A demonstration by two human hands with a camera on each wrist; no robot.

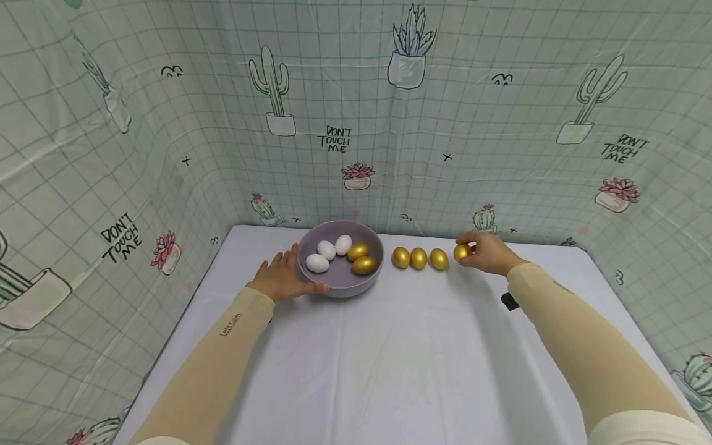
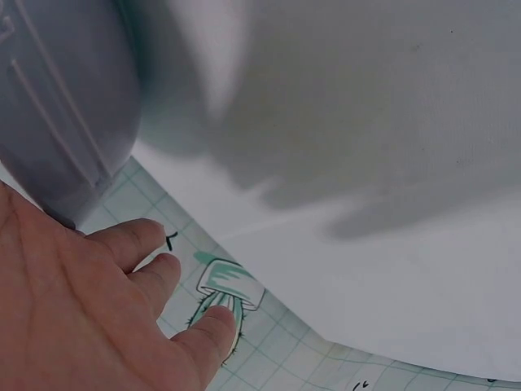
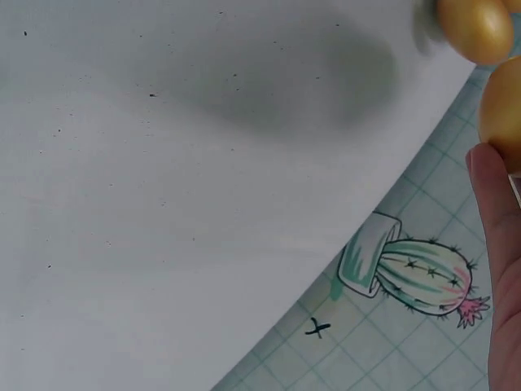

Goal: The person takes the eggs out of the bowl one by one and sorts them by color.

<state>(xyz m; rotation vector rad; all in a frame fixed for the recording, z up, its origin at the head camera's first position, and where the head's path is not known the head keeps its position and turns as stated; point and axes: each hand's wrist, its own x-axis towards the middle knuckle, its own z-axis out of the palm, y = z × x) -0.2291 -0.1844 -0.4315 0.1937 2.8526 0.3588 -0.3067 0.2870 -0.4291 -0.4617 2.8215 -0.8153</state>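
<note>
A purple bowl [image 1: 341, 291] stands at the back left of the table, holding several eggs: three white eggs [image 1: 317, 263] on its left side and two golden eggs [image 1: 364, 266] on its right. My left hand [image 1: 286, 278] rests against the bowl's left side, fingers spread and straight, thumb along the front. To the right of the bowl, three golden eggs [image 1: 419, 258] lie in a row. At the row's right end my right hand [image 1: 487, 252] pinches another golden egg [image 1: 461, 251] between thumb and fingers. In the right wrist view a finger [image 3: 494, 187] touches this egg.
The white table [image 1: 389, 371] reaches back to a hanging grid-patterned cloth [image 1: 434, 185] printed with cacti, which also runs along the sides. A small black object [image 1: 509, 301] shows below the right wrist.
</note>
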